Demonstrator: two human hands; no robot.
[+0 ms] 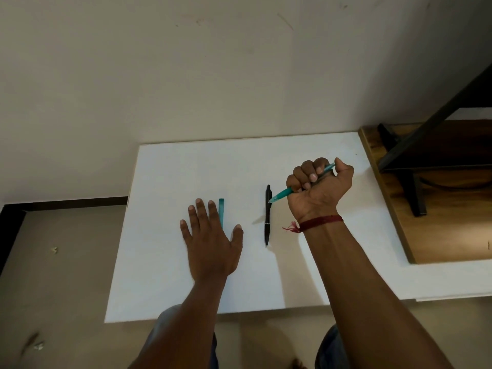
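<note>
Right hand [319, 187] was clenched in fist round slim teal plastic pen [286, 193], bare tip pointing down-left, close by clip of black plastic pen [267, 215] lying lengthwise. Left hand [210, 235] lay flat, fingers straight, holding nothing. Flat teal pen cap [221, 213] lay beside its index finger; touching or not, could not tell.

Likely step: recapping. Better to slide fist grip toward fingertips, pinch cap with left, line up axes, then push.

Head view otherwise: white matte tabletop [173, 169], brown wooden shelf [439, 235] with black metal frame [418, 193] at right, scuffed beige wall [186, 62] behind.
</note>
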